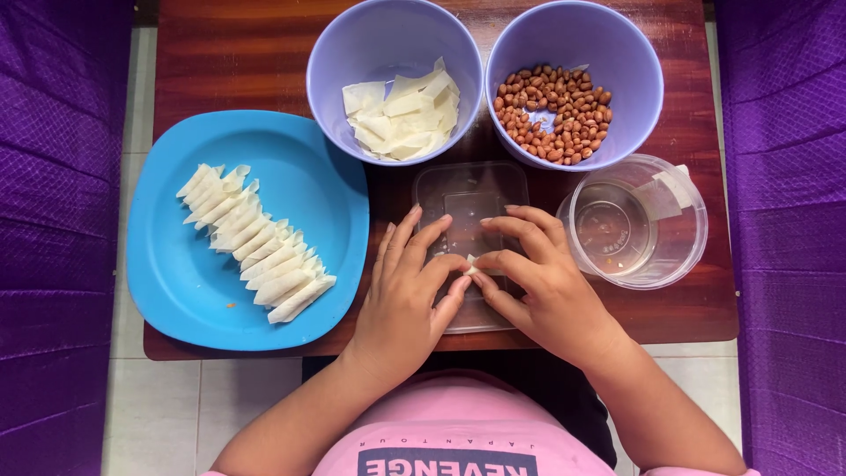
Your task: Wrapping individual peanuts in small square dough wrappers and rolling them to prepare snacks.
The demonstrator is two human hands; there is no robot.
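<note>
Wooden counter (264, 53) carries a clear lid (471, 189) where both hands' fingers (441, 264) pinch a small wrapper piece (471, 264) together; rolling tight and even seems best.

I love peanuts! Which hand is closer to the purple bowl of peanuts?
Right. The right hand lies just below the round purple plastic bowl of brown peanuts; the left hand lies farther off, below and to its left.
</note>
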